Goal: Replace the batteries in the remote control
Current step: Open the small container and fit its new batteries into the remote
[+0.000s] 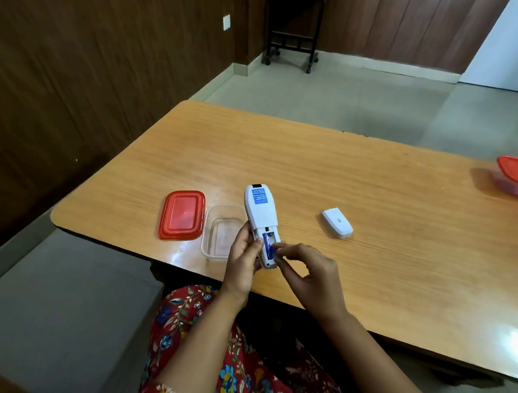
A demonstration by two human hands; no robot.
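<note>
Near the table's (333,159) front edge, the left hand (241,257) grips the remote (260,215) back-up while the right hand (310,271) pinches a blue battery (268,245) at the open bay. Best to match polarity, compress the spring end first, then press flat.
</note>
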